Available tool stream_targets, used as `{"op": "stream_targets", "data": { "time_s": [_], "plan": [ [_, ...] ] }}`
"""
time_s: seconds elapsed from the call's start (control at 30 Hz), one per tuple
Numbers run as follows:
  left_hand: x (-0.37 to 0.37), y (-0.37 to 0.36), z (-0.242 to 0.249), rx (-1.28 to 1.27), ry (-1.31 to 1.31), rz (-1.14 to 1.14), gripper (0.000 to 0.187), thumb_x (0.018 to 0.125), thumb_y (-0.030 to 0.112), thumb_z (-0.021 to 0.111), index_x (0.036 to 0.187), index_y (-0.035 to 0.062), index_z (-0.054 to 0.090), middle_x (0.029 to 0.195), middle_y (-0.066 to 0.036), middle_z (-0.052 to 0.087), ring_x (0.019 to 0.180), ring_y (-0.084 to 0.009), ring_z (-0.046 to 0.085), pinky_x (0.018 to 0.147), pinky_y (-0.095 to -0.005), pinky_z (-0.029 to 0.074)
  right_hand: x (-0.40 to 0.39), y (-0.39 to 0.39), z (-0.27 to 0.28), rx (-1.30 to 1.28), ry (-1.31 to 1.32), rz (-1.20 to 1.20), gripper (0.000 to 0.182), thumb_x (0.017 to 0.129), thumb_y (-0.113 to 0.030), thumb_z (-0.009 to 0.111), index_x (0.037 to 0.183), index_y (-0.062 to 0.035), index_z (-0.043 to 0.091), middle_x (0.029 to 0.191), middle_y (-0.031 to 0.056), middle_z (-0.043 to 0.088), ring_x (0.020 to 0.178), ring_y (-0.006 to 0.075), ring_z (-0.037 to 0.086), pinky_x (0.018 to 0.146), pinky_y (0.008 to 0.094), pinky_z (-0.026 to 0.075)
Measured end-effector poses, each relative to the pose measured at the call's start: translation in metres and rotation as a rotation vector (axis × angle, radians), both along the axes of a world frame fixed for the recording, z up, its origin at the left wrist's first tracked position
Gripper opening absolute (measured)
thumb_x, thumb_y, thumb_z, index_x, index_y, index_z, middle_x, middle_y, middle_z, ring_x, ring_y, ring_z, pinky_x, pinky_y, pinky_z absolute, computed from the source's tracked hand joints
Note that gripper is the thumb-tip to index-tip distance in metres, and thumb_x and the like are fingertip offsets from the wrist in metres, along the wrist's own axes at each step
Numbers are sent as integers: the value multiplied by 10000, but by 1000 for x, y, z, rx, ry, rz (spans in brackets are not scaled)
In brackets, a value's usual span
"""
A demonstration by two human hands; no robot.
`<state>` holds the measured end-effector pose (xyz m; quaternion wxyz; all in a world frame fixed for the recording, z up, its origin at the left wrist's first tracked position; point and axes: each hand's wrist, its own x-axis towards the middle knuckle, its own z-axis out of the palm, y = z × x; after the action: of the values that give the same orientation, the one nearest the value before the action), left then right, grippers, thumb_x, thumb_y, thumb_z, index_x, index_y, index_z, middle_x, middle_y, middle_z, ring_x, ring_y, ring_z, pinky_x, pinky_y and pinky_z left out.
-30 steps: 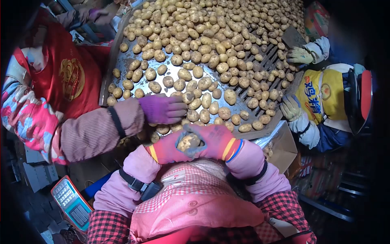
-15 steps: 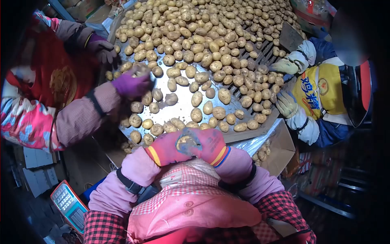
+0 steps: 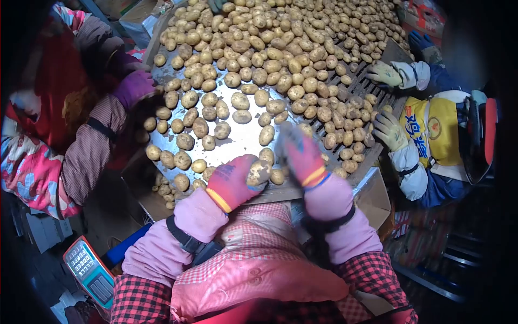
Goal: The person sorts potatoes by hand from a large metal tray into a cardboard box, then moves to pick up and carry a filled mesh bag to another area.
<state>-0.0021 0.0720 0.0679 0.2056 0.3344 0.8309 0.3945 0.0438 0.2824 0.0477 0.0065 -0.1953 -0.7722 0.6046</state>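
Note:
My left hand (image 3: 233,180), in a pink glove with a yellow cuff, is closed round a dirt-marked potato (image 3: 259,173) at the near edge of the metal tabletop. To its right, my right hand (image 3: 302,154) is over the same surface, its fingers smeared by motion, so what it holds, if anything, does not show. Loose potatoes (image 3: 200,128) lie around both hands on the shiny metal table (image 3: 241,141). A large heap of potatoes (image 3: 280,32) covers the far side.
A co-worker's purple-gloved hand (image 3: 134,89) is at the left edge. On the right, another person's pale gloves (image 3: 389,131) are beside a slatted grate (image 3: 372,89). Cardboard boxes (image 3: 373,202) stand below the table edge; a scale with keys (image 3: 89,270) is at lower left.
My hands, together around a potato before, are now apart: the left keeps a potato, the right has moved right and forward. The left co-worker's purple glove has drawn back to the left.

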Motion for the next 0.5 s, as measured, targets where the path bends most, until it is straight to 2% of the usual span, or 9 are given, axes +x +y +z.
{"op": "stream_targets", "data": {
  "time_s": [0.03,0.07,0.13,0.2,0.27,0.33,0.4,0.47,0.5],
  "plan": [
    [-2,-7,-7,-90,-83,25,506,745,379,749,1131,101,577,1030,-178,663,929,-384,644,790,-455,518,-21,13,3,286,47,-12,347,891,-246,621,1185,-64,603,920,127,668,801,249,656,718,367,517],
    [-1,-16,-7,-91,-80,36,506,745,379,749,1131,101,577,1030,-178,663,929,-384,644,790,-455,518,-33,21,-4,839,194,17,380,864,-301,648,1187,-106,603,1075,123,645,987,250,620,829,380,487],
    [2,-34,-6,-136,-195,55,514,739,395,752,1130,105,585,1047,-187,662,943,-387,644,814,-447,521,-69,17,-14,1082,65,336,448,827,-368,677,1210,-154,593,1170,98,614,1198,267,512,978,441,399],
    [14,-52,-18,-161,-282,108,538,722,405,761,1134,102,595,1051,-195,661,963,-386,641,835,-442,519,-89,-21,-25,1295,-83,464,506,803,-395,688,1251,-191,571,1151,68,630,1294,288,430,1051,512,313],
    [19,-65,-17,-180,-278,102,561,712,412,767,1146,99,596,1050,-191,663,971,-391,637,840,-443,516,-105,-34,-66,1240,-35,456,455,748,-369,711,1165,-212,614,1152,65,615,1298,320,403,1081,532,253],
    [22,-76,-19,-164,-291,135,599,703,410,778,1174,93,586,1062,-192,661,985,-386,634,852,-439,511,-118,-44,-84,1401,-30,393,499,726,-410,726,1175,-225,610,1174,54,607,1307,304,397,1078,539,254],
    [26,-84,-19,-107,-325,167,676,684,405,801,1229,80,567,1086,-194,657,1012,-377,630,875,-432,502,-119,-46,-74,1426,69,361,566,683,-409,768,1192,-222,608,1151,70,607,1260,312,432,1065,498,287],
    [26,-87,-13,-98,-338,190,709,673,404,812,1247,76,557,1102,-195,655,1030,-366,628,885,-424,499,-105,-44,-50,943,75,265,613,639,-367,810,1196,-197,618,1097,84,612,1189,320,469,1030,457,329],
    [27,-86,-11,-90,-361,211,741,662,403,824,1265,71,548,1117,-195,652,1049,-356,625,896,-417,496,-92,-48,-40,937,159,171,558,658,-361,802,1162,-198,627,1073,88,610,1121,318,490,1008,455,342]
  ]
}}
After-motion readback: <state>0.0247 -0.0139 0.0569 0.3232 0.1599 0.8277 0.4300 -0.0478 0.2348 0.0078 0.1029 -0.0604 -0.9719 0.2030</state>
